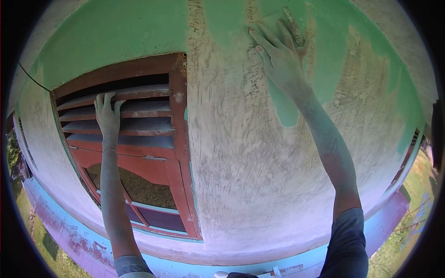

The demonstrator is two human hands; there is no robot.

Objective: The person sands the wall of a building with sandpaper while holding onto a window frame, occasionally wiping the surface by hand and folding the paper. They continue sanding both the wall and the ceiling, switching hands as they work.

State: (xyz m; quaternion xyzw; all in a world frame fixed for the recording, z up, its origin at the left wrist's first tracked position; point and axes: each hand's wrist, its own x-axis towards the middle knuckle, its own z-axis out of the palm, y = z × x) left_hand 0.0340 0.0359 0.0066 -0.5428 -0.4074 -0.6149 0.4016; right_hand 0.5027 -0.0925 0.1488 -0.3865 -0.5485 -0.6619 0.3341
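My left hand (pixel 108 113) is hooked by its fingers over a wooden louvre slat (pixel 143 92) in the upper part of a red-brown window frame (pixel 178 92). Pale dust coats both forearms. High on the wall, my right hand (pixel 280 60) presses a flat, scraper-like piece against the surface. Its speckled, worn edge (pixel 293 27) shows beside the fingers, while the palm hides most of it. Around that hand, green paint (pixel 324 28) borders rough, bared plaster (pixel 245 153), and a green strip (pixel 285 109) runs down below the wrist.
Below the slats, the window has panes (pixel 153 192) set in red bars. A light-blue and purple ledge (pixel 69 222) runs along the wall's foot. Grass (pixel 394 245) shows at both lower sides. Another louvred opening (pixel 408 155) is at the far right, and a thin cable (pixel 33 78) hangs at upper left.
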